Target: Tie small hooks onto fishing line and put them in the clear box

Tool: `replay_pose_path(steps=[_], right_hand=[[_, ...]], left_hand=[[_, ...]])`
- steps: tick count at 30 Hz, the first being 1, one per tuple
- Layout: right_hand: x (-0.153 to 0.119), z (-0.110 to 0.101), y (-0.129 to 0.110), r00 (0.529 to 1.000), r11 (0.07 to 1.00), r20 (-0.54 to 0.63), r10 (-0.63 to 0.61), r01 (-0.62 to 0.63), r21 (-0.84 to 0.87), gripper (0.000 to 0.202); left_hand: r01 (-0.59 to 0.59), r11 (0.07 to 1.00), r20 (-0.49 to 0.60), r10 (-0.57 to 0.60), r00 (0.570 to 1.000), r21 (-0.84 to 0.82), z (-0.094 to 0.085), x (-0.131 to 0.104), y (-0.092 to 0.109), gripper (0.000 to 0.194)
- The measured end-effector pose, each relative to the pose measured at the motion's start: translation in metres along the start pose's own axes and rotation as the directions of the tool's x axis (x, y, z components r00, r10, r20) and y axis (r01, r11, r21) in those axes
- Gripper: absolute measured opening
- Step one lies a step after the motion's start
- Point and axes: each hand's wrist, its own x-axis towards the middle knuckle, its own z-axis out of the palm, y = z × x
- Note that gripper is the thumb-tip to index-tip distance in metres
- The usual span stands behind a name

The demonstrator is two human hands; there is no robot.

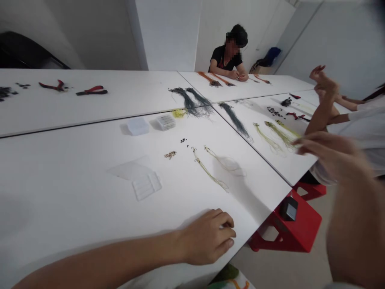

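Note:
My left hand (209, 237) rests on the white table (99, 216) near its edge, fingers loosely bent and a little apart, with nothing visible in them. Raised at the right is my right hand (337, 156), beyond the table edge and blurred by motion; whether its fingertips hold anything is unclear. Thin yellow-green strands (210, 174) with small dark ends lie ahead of my left hand, beside a paler looped strand (224, 160). Farther off are a small pile of brownish metal pieces (170, 155) and some tiny black pieces (183, 140). A clear plastic compartment box (146, 184) lies to the left.
Two small plastic boxes (137, 126) stand near the table seam, with dark green strand bundles (192, 100) beyond. Pliers (93, 90) lie at the far left. A person (230, 56) sits opposite; another's arm (325, 100) is raised at right. A red stool (303, 224) bears a dark device.

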Motion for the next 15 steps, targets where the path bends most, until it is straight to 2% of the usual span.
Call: replay_pose_path(steps=[2,3,5,7,10,12,15], right_hand=[[0.064,0.075,-0.045,0.993,0.996,0.114,0.020,-0.010,-0.085,0.019],[0.087,0.110,-0.060,0.989,0.992,0.143,0.027,-0.009,-0.127,0.021],[0.115,0.166,-0.074,0.991,0.985,0.132,0.032,-0.009,-0.173,0.019],[0.130,0.202,-0.071,0.993,0.974,0.110,0.038,-0.012,-0.225,0.018],[0.142,0.227,-0.059,0.995,0.960,0.100,0.021,0.008,-0.280,0.017],[0.148,0.232,-0.057,0.994,0.951,0.109,0.007,0.027,-0.308,0.016],[0.149,0.233,-0.066,0.994,0.936,0.110,-0.011,0.048,-0.348,0.016]], left_hand=[[0.014,1.000,0.000,-0.014,1.000,-0.014,-0.001,0.000,0.000,0.017],[0.022,0.999,0.000,-0.022,1.000,-0.023,-0.001,0.000,0.000,0.017],[0.036,0.999,0.004,-0.036,0.999,-0.040,-0.001,0.000,0.000,0.016],[0.040,0.998,0.004,-0.040,0.999,-0.053,-0.001,0.000,-0.001,0.016],[0.026,0.997,-0.006,-0.027,1.000,-0.071,0.000,0.000,-0.002,0.016],[0.026,0.996,-0.011,-0.027,1.000,-0.081,0.000,0.000,-0.002,0.017],[0.031,0.995,-0.014,-0.032,0.999,-0.095,0.000,0.000,-0.003,0.019]])
